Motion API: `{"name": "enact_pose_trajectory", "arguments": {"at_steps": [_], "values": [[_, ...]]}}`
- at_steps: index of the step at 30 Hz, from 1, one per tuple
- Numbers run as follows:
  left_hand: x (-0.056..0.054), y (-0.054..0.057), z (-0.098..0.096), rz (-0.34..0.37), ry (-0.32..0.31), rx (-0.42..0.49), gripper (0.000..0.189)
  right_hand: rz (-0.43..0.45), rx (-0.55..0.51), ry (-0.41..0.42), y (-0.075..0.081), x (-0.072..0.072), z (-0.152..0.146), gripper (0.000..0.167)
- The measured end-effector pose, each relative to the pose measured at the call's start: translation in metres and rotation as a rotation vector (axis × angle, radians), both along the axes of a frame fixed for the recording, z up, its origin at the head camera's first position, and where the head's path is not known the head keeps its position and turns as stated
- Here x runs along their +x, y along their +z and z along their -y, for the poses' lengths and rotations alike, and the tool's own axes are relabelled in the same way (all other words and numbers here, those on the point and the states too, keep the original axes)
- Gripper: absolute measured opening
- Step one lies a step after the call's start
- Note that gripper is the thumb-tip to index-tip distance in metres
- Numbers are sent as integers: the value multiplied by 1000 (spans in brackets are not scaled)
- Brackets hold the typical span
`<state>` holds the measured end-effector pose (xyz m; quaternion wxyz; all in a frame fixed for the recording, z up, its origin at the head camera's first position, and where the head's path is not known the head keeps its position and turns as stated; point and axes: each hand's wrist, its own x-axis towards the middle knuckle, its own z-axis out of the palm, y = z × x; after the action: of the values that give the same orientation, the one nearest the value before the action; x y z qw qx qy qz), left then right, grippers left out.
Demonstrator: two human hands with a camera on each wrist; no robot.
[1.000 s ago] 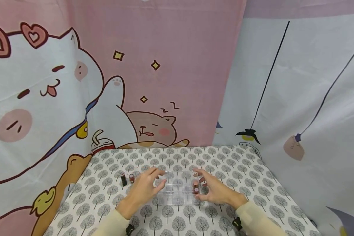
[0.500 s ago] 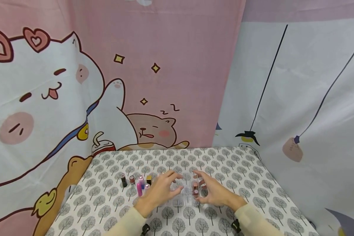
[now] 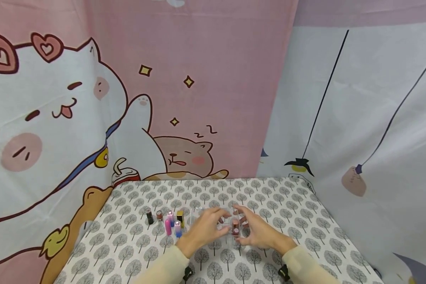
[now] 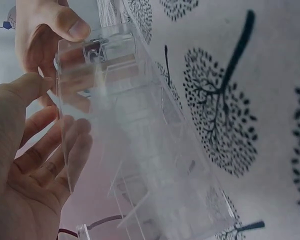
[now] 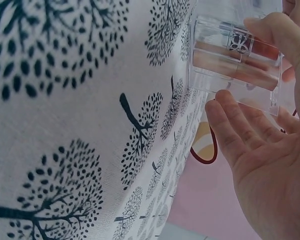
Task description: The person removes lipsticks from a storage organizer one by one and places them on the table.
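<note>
A clear plastic organizer box (image 3: 198, 210) with compartments lies on the cloth. My right hand (image 3: 255, 227) holds its right end, the thumb at the near side and the fingers round the end and far side. Inside that end sit reddish-brown lipstick tubes (image 3: 235, 227), seen through the wall as lip tubes (image 5: 235, 65) in the right wrist view. Over the middle of the box hovers my left hand (image 3: 207, 228), fingers bent loosely. In the left wrist view, the left thumb (image 4: 32, 87) is at the rim and the other fingers show through the clear wall. Nothing shows between them.
Left of the box stand a dark lipstick (image 3: 149, 216), a short red-brown one (image 3: 159, 215), a pink tube (image 3: 168, 227), two pink-and-blue tubes (image 3: 178, 228) and a gold-capped one (image 3: 180, 217). A tree-print cloth (image 3: 145, 197) covers the table, with printed curtains behind.
My left hand has moved right, from the box's left part toward its right end, uncovering several lipsticks at the left. The right hand and the box stay in place.
</note>
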<state>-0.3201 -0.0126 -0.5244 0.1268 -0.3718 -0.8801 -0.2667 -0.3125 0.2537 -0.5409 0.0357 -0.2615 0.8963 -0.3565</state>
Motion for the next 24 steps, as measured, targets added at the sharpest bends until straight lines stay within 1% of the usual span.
{"name": "enact_pose_trajectory", "arguments": {"at_steps": [6,11,15,19,24], "values": [[-7,-5,-8,22,0,28,38,-7,-3,-2,-2,-1,0,121],[-11,-7,-14,57,-11,45,34,-5,-9,2,-3,0,0,121],[-12,-7,-18,78,-21,36,26,-1,-14,2,-3,1,0,121],[-13,-7,-19,81,-37,42,18,-4,-21,4,-3,0,0,121],[-13,-6,-19,96,-40,49,15,-13,-22,3,-3,-1,0,121]]}}
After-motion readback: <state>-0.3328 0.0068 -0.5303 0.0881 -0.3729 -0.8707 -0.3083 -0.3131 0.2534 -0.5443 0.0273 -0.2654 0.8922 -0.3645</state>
